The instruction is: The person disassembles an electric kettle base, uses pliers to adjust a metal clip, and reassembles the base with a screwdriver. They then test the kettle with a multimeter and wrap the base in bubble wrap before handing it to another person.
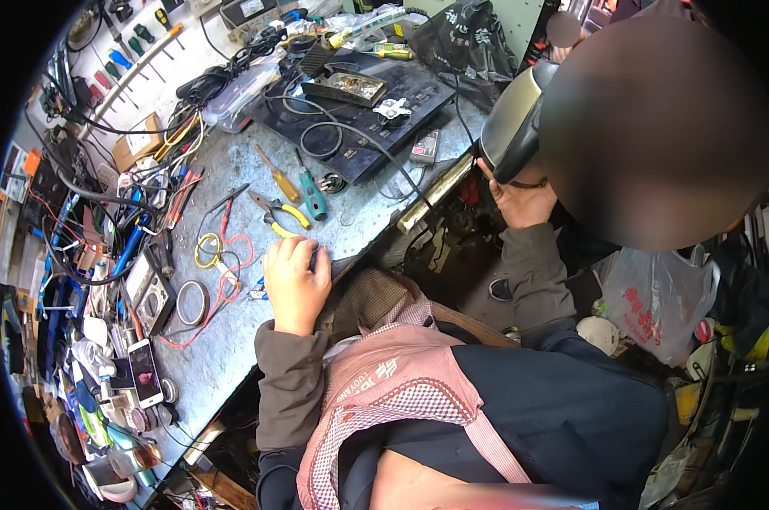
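Note:
My right hand [522, 202] is raised beyond the bench edge. It grips a kettle [510, 115] with a metallic olive body and a black handle, held tilted. Part of the kettle is hidden by a blurred patch over another person. At the bench's front edge rests my left hand [295, 272], its fingers curled down; what lies under them, if anything, is hidden. Just beyond it are yellow-handled pliers [281, 214], a green-handled screwdriver [312, 194] and an orange-handled screwdriver [282, 183]. Red and black test leads [225, 223] curl to its left.
A dark flat panel [359, 127] lies across the bench [219, 331], with cables and a dirty metal part [346, 87] on it. To the left are a multimeter [151, 289], a tape roll [192, 303], a phone [146, 372] and heaped tools. Plastic bags [661, 297] stand at the right.

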Tool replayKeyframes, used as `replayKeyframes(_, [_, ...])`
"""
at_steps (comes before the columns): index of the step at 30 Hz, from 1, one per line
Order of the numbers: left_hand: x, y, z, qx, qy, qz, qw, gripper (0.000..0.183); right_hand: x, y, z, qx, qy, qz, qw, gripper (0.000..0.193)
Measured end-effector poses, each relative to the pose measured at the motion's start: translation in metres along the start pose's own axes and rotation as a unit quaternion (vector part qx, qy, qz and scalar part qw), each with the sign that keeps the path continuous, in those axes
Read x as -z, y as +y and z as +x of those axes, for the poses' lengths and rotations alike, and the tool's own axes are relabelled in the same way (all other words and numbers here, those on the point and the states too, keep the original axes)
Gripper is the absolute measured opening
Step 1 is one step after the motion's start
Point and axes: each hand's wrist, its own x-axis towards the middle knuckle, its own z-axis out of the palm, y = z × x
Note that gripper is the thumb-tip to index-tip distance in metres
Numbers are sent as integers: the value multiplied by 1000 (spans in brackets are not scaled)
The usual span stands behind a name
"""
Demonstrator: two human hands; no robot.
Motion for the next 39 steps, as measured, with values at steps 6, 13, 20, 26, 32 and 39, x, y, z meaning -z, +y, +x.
replayKeyframes(6, [-2, -1, -2, 6, -8, 5, 1000, 12, -7, -12, 47, -30, 138, -143, 980, 99])
replayKeyframes(13, [-2, 1, 1, -4, -11, 26, 1000, 11, -12, -8, 73, 36, 261, -262, 928, 77])
replayKeyframes(20, [2, 5, 0, -2, -32, 50, 998, 22, 23, -10, 91, 4, 287, -231, 930, 76])
replayKeyframes(26, [7, 6, 2, -23, -69, 111, 991, 31, 26, -2, 79, 13, 241, -205, 948, 78])
replayKeyframes(32, [48, -36, -11, 29, -97, 126, 987, 28, 4, 18, 47, 115, 311, -222, 917, 53])
replayKeyframes(39, [56, -54, -9, 22, -72, 162, 984, 27, -46, 89, 0, 342, 91, -537, 766, 3])
